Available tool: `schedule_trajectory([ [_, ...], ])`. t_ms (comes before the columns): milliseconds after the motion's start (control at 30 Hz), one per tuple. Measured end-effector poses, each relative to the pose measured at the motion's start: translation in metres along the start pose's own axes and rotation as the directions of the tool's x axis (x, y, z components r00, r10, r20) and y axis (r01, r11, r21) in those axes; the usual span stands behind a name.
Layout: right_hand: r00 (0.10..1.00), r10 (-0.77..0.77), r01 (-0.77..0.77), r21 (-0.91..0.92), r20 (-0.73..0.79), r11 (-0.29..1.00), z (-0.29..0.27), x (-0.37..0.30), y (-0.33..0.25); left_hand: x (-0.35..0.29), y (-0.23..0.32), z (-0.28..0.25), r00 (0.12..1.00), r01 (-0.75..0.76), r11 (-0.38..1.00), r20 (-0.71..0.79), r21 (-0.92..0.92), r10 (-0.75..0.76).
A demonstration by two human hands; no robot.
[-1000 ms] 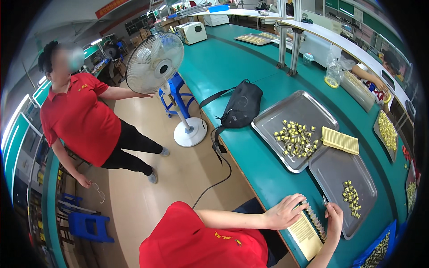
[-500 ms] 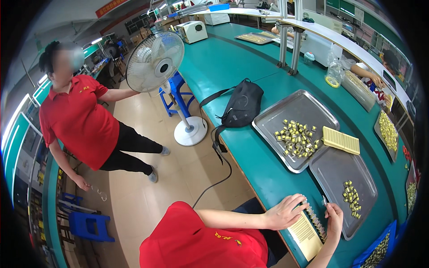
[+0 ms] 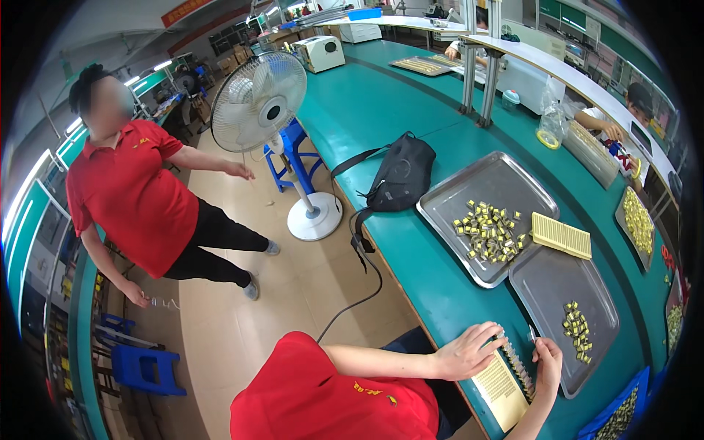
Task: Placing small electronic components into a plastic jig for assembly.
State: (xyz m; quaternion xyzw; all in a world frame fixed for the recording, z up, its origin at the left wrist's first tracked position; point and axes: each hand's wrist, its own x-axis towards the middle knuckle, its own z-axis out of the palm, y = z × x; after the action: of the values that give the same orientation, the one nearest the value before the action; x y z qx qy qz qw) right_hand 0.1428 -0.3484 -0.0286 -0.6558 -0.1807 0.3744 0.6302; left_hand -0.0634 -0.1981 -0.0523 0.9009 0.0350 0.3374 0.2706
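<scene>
My left hand (image 3: 469, 352) lies with bent fingers over the far end of a yellow slotted board (image 3: 500, 392) at the table's near edge, gripping it there. Along the board's right side runs a row of small metallic parts (image 3: 519, 367). My right hand (image 3: 548, 365) is closed just right of that row, pinching a small, thin, silvery tool (image 3: 532, 334) whose exact kind is too small to tell. Beside it a grey metal tray (image 3: 598, 293) holds a cluster of small yellow-and-silver components (image 3: 577, 330).
Farther off, another metal tray (image 3: 447, 202) carries more components, and a second yellow board (image 3: 561, 236) bridges both trays. A black bag (image 3: 400, 172) lies on the green table (image 3: 352, 95). A blue bin (image 3: 623, 411) stands near right. On the left are a fan (image 3: 260, 103) and a person (image 3: 132, 198).
The standing person's hand has come away from the fan and dropped slightly. Another person's head has come into view at the far right. My hands have barely moved.
</scene>
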Motion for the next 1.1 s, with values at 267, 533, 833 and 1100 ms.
schedule_trajectory([
  [267, 1.0, 0.003, -0.002, -0.051, 0.01, 0.999, -0.0018, 0.0007, 0.0019, 0.0005, 0.0003, -0.0003, 1.0, -0.021, 1.0, 0.011, -0.013, 0.022],
  [533, 1.0, -0.004, 0.004, -0.037, 0.001, 0.999, 0.0038, -0.0015, -0.0038, 0.0014, 0.0011, -0.0031, 1.0, -0.006, 1.0, 0.022, -0.006, 0.007],
  [833, 1.0, -0.018, 0.018, -0.017, 0.01, 1.0, 0.0013, -0.001, -0.0008, 0.0001, 0.001, -0.0005, 1.0, -0.009, 1.0, 0.011, 0.002, 0.009],
  [1100, 1.0, -0.008, 0.008, -0.015, 0.025, 1.0, 0.0035, 0.001, -0.0021, -0.0018, -0.0004, -0.0009, 1.0, -0.003, 1.0, 0.015, 0.021, 0.003],
])
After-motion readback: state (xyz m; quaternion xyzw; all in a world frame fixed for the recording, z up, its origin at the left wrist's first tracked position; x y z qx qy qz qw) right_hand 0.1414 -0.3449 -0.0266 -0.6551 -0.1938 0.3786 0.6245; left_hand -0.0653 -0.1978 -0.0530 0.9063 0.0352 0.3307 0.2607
